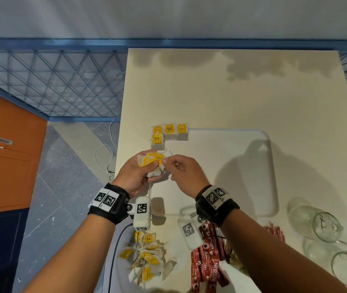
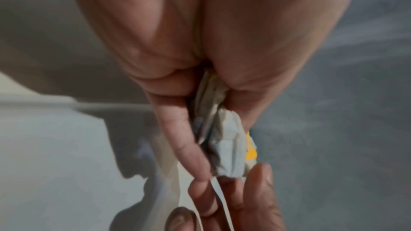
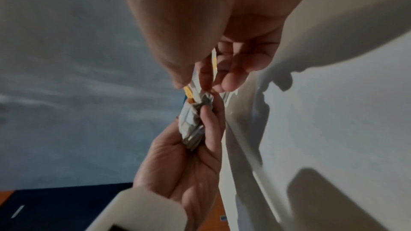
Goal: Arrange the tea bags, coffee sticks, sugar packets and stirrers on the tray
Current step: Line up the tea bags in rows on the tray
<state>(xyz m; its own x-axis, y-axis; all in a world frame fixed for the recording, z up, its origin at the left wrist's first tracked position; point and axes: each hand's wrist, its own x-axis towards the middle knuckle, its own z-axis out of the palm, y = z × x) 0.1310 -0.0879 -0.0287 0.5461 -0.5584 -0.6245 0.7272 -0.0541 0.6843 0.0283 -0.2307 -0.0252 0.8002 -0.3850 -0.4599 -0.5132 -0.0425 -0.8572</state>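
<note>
My left hand (image 1: 138, 172) grips a small bunch of tea bags (image 1: 152, 162) with yellow tags over the left rim of the white tray (image 1: 273, 166). My right hand (image 1: 180, 172) pinches one tea bag of that bunch at its edge; in the right wrist view its fingertips (image 3: 205, 83) close on the bag (image 3: 193, 119). In the left wrist view the crumpled bags (image 2: 227, 147) sit between my fingers. Several tea bags (image 1: 169, 133) lie in an L at the tray's far left corner. A loose heap of tea bags (image 1: 147, 256) and red coffee sticks (image 1: 208, 256) lie near the front edge.
Two empty glass jars (image 1: 324, 227) lie on their sides at the front right of the cream table (image 1: 231, 85). A blue mesh railing (image 1: 52, 85) and an orange cabinet (image 1: 5, 149) are off to the left, past the table's edge. White cable (image 1: 105, 153) trails on the floor.
</note>
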